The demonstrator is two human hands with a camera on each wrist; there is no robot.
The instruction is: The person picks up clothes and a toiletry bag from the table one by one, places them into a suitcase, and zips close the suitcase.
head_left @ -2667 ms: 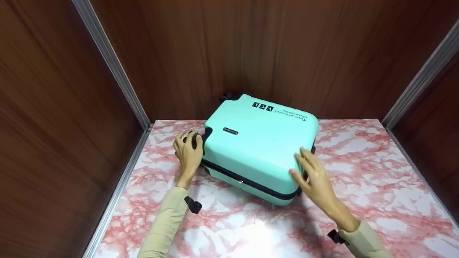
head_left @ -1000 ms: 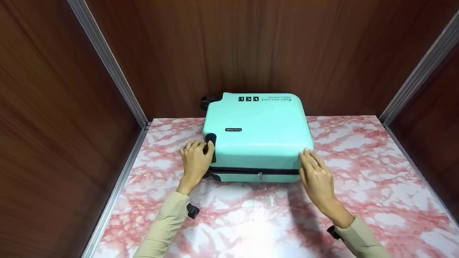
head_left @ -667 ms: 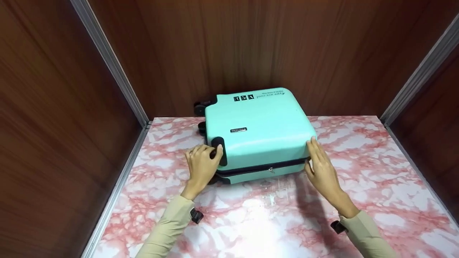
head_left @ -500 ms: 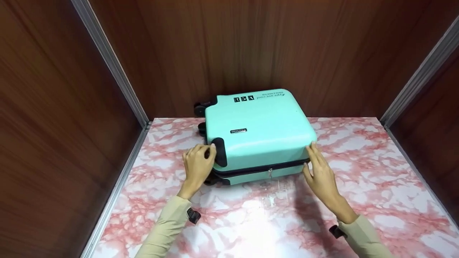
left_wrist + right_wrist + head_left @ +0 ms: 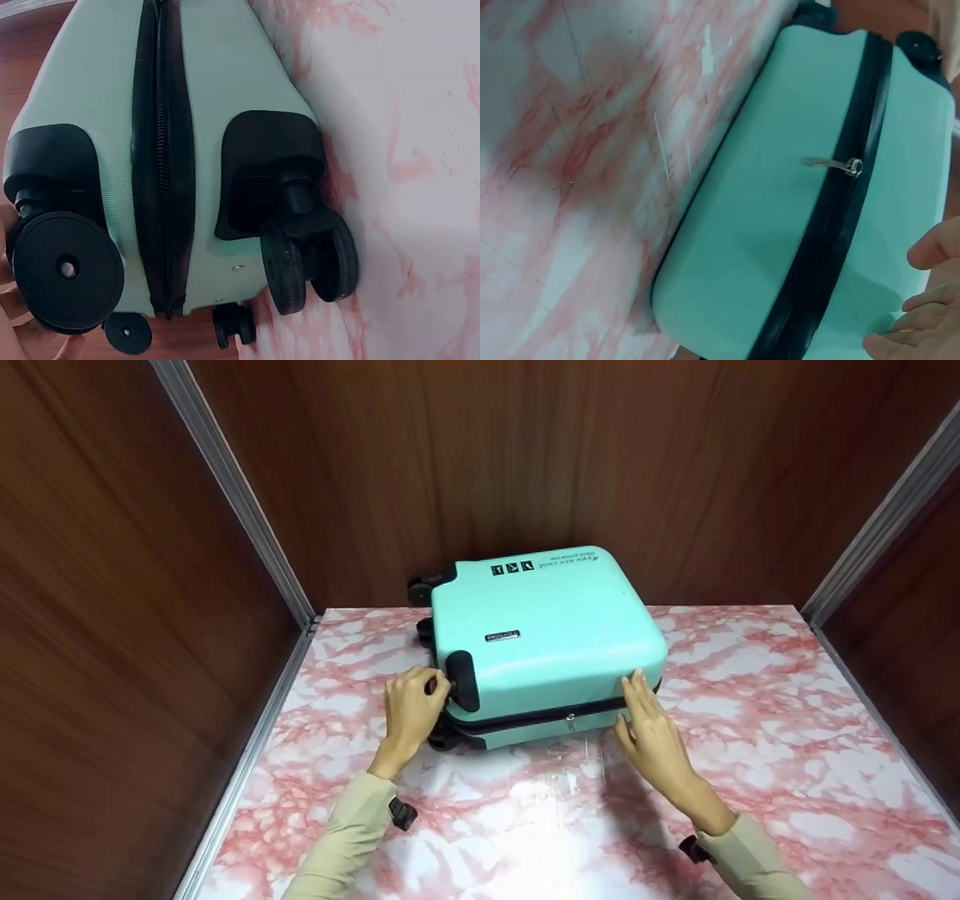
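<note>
A mint-green hard-shell suitcase [image 5: 555, 615] lies flat on the table, wheels to the left. At its near left corner my left hand [image 5: 411, 709] curls its fingers round the upper black caster wheel [image 5: 69, 271]; in the left wrist view those fingers show only partly, behind the wheel. My right hand [image 5: 660, 750] has its fingers fairly straight against the near side, left of the near right corner. A black zipper band [image 5: 832, 225] runs round the closed case. Its metal zipper pull [image 5: 853, 166] hangs on the near side.
The red-and-white marbled tabletop [image 5: 750, 780] extends in front and to both sides. A brown wood-grain wall [image 5: 525, 457] stands close behind the suitcase. Similar panels [image 5: 112, 622] with grey metal edging [image 5: 240, 495] close off the left and right.
Since the earliest frame the suitcase has turned counterclockwise, its right end swinging away from me. In the last half second my right hand has shifted left along the near side; the suitcase barely moved.
</note>
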